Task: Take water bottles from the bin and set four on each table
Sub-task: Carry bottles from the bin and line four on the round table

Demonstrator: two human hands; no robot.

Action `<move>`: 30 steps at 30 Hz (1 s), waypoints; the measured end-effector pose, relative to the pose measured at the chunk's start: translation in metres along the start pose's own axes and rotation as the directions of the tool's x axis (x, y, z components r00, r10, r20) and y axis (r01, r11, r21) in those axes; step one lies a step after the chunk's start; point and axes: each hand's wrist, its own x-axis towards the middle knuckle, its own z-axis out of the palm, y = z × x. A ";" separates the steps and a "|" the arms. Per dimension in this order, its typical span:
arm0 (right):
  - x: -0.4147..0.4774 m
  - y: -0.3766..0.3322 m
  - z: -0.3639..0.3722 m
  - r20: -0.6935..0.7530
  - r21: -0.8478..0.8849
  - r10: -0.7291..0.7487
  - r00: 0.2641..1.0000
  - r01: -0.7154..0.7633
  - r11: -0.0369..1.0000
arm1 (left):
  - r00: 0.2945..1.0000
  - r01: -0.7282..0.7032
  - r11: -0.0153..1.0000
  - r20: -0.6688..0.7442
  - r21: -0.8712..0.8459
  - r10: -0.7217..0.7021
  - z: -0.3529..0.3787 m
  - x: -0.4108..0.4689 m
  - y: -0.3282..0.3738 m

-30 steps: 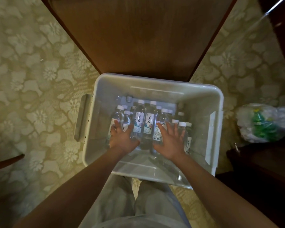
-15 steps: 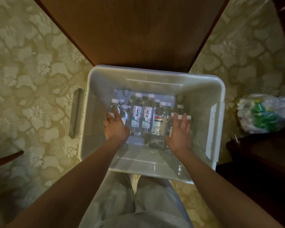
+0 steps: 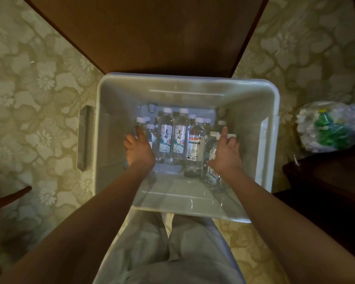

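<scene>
**Both hands down among the bottles**

Pale, soft trousers [image 3: 172, 253] lie nearest. Bare forearms reach into the translucent, round-cornered plastic bin [image 3: 271, 111]. The left hand [image 3: 138, 149] curls round the leftmost of the clear, white-capped water bottles [image 3: 180, 138], and the right hand [image 3: 225, 154] curls round those at the right. The rest stand clustered on the bin's floor. Beyond is a dark wooden desk [image 3: 152, 33], with floral carpet [image 3: 29, 99] on either side.

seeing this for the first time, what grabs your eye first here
A big pale plastic bin sits mid-frame on patterned carpet, white-capped water bottles clustered inside. The left hand and right hand reach in, fingers curled at the cluster's outer bottles. A dark wooden table lies just beyond, and a clear bag holding something green sits to the right.
</scene>
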 end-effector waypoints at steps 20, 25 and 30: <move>-0.008 -0.002 0.009 -0.029 0.019 -0.017 0.999 0.017 1.000 | 0.990 -0.129 0.955 -0.014 0.266 0.138 -0.017 0.017 0.000; -0.010 0.001 0.010 -0.050 0.110 0.023 0.998 -0.017 0.994 | 0.996 -0.090 0.987 -0.012 0.136 0.092 -0.016 0.013 -0.006; -0.012 0.001 0.009 -0.055 0.139 0.026 0.998 -0.018 0.990 | 0.986 -0.136 0.986 -0.088 0.101 0.145 -0.012 0.011 -0.010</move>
